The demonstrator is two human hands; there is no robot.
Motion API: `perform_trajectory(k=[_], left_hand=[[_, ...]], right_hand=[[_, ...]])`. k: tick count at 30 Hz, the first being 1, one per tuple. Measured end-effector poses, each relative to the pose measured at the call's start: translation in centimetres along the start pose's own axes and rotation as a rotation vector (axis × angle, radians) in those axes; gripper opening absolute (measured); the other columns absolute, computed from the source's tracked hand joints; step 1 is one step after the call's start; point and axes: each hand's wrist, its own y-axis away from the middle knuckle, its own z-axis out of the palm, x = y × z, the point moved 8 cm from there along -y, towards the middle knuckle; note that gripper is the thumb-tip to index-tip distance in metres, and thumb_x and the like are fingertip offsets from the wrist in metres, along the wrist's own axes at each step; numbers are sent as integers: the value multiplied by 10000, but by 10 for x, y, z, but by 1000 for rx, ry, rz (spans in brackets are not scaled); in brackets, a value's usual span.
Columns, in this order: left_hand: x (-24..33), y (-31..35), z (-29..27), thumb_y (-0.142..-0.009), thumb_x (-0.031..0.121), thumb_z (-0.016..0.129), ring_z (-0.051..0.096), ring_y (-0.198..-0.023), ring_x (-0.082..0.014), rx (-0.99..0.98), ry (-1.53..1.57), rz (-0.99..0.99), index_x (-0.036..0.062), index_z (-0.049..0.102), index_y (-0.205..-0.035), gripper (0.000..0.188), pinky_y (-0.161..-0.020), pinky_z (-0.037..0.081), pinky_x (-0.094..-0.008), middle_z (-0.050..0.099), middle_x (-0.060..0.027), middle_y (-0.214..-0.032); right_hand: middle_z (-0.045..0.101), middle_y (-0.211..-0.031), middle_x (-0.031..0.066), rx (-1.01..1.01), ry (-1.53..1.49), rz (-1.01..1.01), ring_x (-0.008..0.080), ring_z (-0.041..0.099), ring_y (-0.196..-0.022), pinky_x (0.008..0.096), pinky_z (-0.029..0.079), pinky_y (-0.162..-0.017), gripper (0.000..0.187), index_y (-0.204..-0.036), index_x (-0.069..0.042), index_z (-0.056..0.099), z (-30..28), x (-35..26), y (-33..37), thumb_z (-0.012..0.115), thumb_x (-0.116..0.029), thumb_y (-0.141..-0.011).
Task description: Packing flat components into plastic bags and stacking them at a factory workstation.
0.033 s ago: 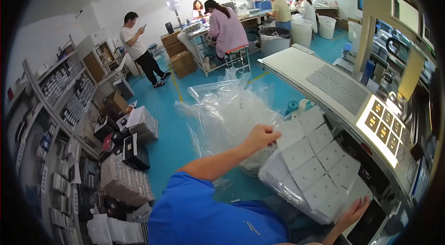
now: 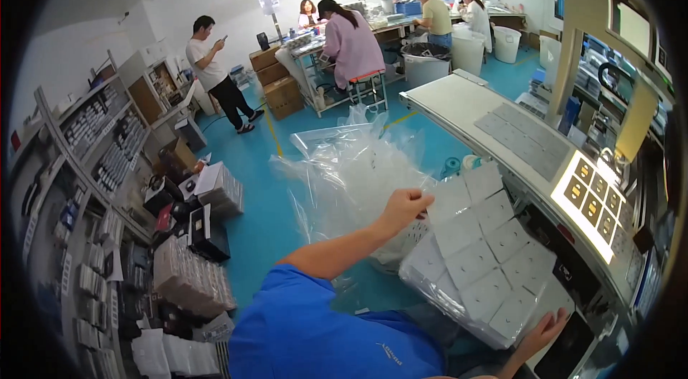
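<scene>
In front of me, to the right, leans a stack of pale grey sheets (image 2: 423,268) in clear plastic. Its top sheet (image 2: 479,257) is split into several squares with small dark curved marks. My left hand (image 2: 407,211) is closed in a pinch at the far left corner of that top sheet. Beside the near right corner of the stack is my right hand (image 2: 545,332), its fingers apart and slightly bent; whether they touch the sheet is hard to tell.
A machine bed (image 2: 459,99) carries grey sheets and a glowing panel (image 2: 589,196). Clear plastic bags (image 2: 351,178) fill a bin ahead. Shelves (image 2: 89,139) and wrapped stacks (image 2: 190,275) line the left. Several people work at a far bench; one person (image 2: 208,67) stands holding a phone.
The top sheet has shifted and turned slightly on the stack, its far left part lifting with my left hand. Both hands stay nearly where they were.
</scene>
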Motion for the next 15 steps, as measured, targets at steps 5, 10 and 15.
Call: perform_trajectory(k=[5, 10, 15], left_hand=[[-56, -51, 11, -985, 224, 653, 532, -680, -63, 199, 430, -29, 76, 668, -953, 152, -663, 500, -265, 544, 36, -777], [-76, -59, -6, -1036, 219, 604, 542, -779, -79, 366, 333, 141, 51, 624, -1158, 208, -660, 447, -273, 573, 16, -867], [22, -66, -7, -1085, 206, 543, 543, -875, -78, 409, 314, 441, 26, 612, -1171, 211, -742, 456, -244, 613, 0, -976]], right_hand=[[546, -1449, 149, -10, 93, 141, 204, 614, -1078, 325, 505, -902, 483, -1504, -11, 434, -3, 100, 23, 552, -185, -1068], [586, -1377, 146, -34, 148, 152, 214, 607, -972, 330, 506, -876, 476, -1478, 3, 459, 12, 44, 23, 577, -95, -1027], [599, -1348, 135, -17, 200, 173, 181, 600, -903, 312, 496, -844, 485, -1472, 4, 460, 7, 44, 26, 584, -73, -1010]])
